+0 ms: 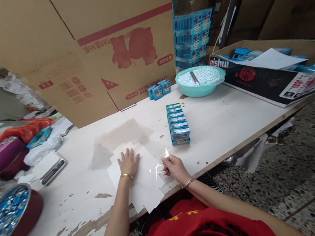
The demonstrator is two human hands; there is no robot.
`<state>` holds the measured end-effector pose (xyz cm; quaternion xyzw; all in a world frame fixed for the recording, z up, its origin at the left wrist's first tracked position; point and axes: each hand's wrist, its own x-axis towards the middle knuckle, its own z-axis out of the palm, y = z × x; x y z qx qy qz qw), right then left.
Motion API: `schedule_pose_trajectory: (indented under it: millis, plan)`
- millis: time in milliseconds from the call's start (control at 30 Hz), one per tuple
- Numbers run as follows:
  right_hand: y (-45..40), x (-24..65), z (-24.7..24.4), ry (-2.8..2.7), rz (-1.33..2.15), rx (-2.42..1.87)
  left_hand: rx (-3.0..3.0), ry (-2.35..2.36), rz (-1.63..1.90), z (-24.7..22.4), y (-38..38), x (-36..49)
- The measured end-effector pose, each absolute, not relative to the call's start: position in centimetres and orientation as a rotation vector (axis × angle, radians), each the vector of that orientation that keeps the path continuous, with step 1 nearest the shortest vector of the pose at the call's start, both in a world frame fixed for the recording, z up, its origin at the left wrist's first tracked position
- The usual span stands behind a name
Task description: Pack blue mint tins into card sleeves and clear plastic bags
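With the white worktop's middle (214, 125) taken as dial centre, eleven o'clock is filled by a large brown cardboard carton (81, 74) printed in red. At one, blue printed packs (190, 37) are stacked. At two, a round turquoise plastic basin (200, 90) is heaped with small pale pellets (207, 75), on which a dark narrow tool (194, 78) is laid. Between two and three, blue packages are held in an open black printed box (258, 84). A white rectangular scale (47, 166) is set at nine; between eight and nine, blue and clear glassy pieces (3, 214) are held in a dark red round bowl (17, 227).
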<state>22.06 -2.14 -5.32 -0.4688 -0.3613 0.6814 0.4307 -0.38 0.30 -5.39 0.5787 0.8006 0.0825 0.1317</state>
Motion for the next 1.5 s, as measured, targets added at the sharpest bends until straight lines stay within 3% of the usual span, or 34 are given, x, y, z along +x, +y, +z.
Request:
schedule_pose_trajectory:
  millis: [100, 233, 367, 500, 633, 733, 900, 967, 1033, 1100, 1200, 1300, 1500]
  plan:
    - [-2.1, 25.1, -3.5, -0.935, 1.557, -1.124, 1.62, 2.408, 0.312, -3.6, 0.3, -0.2]
    - [-1.9, 27.8, -0.8, -0.912, 1.496, -1.122, 1.7, 2.004, 0.841, 0.7, -1.2, 6.6]
    - [-2.2, 28.8, 1.5, -0.853, 1.643, -1.019, 1.615, 1.419, 0.828, 3.5, -3.5, 14.2]
    - [-3.4, 30.2, 2.5, -1.003, 1.706, -0.979, 1.534, 1.319, 0.95, 3.9, -3.5, 16.0]
    - [-3.9, 32.6, 3.0, -1.301, 1.548, -1.029, 1.554, 1.245, 0.942, 5.1, -2.2, 16.4]
    - [-3.2, 36.1, 5.9, -1.337, 1.157, -1.197, 1.473, 1.128, 1.125, 7.1, -1.0, 18.8]
    - [-2.7, 41.4, 15.8, -1.589, 0.019, -1.332, 1.199, 0.699, 1.504, 9.9, 2.0, 24.6]
    - [-2.4, 41.2, 17.7, -1.73, -0.26, -1.388, 1.074, 0.597, 1.526, 9.5, 3.1, 26.1]
    - [-1.1, 40.0, 16.4, -1.903, -0.373, -1.477, 0.935, 0.644, 1.467, 7.4, 3.8, 26.6]
    - [0.9, 38.9, 12.1, -2.102, -0.337, -1.571, 0.85, 0.834, 1.346, 4.1, 3.6, 26.0]
    - [3.6, 38.2, 3.0, -2.373, -0.019, -1.695, 1.016, 1.225, 1.289, -0.9, 1.7, 23.9]
    - [4.6, 38.3, -3.9, -2.303, 0.304, -1.807, 1.577, 1.319, 1.261, -3.7, -0.5, 22.5]
    - [4.3, 39.4, -6.4, -2.14, 0.438, -1.684, 2.438, 1.077, 0.583, -5.2, 1.1, 24.7]
